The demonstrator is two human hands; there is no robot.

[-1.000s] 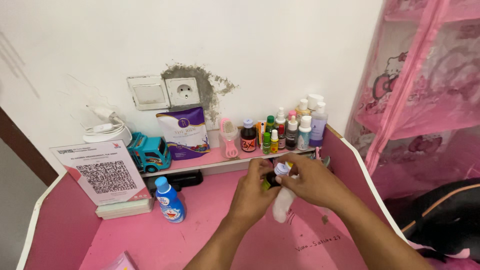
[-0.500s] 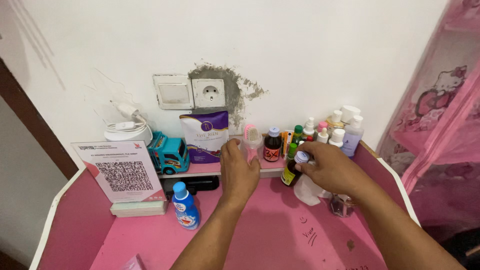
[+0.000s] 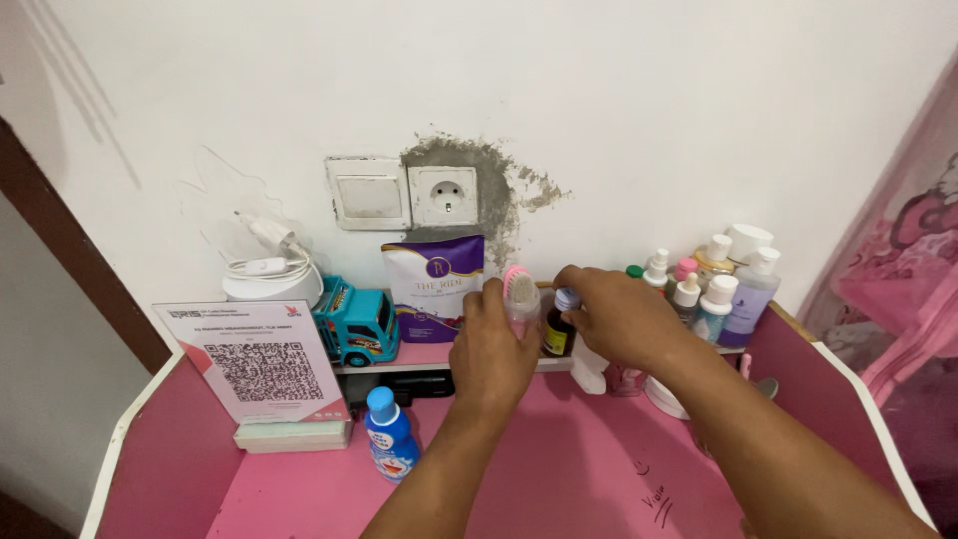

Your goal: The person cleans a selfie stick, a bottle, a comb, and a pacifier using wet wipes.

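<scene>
My left hand (image 3: 496, 351) reaches to the low pink shelf (image 3: 419, 355) and closes around a small bottle with a pink brush top (image 3: 518, 293). Just to its right, my right hand (image 3: 621, 317) pinches the cap of a small dark brown bottle (image 3: 557, 332) standing on the shelf. A white bottle (image 3: 589, 372) shows under my right palm; I cannot tell whether the hand touches it. A purple pouch (image 3: 435, 285) leans against the wall just left of my left hand.
A teal toy truck (image 3: 356, 324), a white round device with a coiled cable (image 3: 269, 280) and a card with a square code (image 3: 264, 370) stand at left. A blue bottle (image 3: 391, 435) sits on the pink desk (image 3: 559, 479). Several bottles (image 3: 720, 281) crowd the shelf's right end. A wall socket (image 3: 444, 195) is above.
Both hands have moved from the middle of the desk up to the shelf. The right hand, which held the white bottle, now has its fingers on the dark bottle.
</scene>
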